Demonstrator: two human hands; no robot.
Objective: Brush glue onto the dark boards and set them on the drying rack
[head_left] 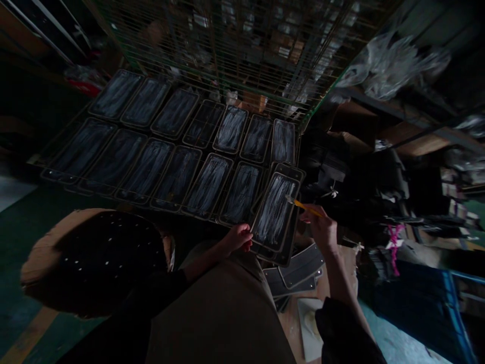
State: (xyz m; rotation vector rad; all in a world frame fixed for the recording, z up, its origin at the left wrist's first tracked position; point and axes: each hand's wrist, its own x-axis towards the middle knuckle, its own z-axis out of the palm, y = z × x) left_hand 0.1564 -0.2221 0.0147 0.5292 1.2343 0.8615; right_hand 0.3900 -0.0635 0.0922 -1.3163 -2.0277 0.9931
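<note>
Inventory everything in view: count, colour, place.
Streaked panels: 13, black and whitish, two rows, centre
Front panel: one, likewise, under brush
Brush: one, orange, right hand
Loose panels: several, grey, below front panel
Wire cage: one, green frame, behind
Round object: one, brown and black, left
Slab: one, pale, bottom
Plastic bags: several, clear, upper right
Cord: one, pink, right
Clutter: uncountable, dark, right
Left hand: one, bare, panel edge
Right hand: one, bare, on brush

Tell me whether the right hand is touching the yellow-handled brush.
Touching. The head view shows the right hand closed around the rear of the yellow-handled brush, whose front part sticks out past the grip.
</note>
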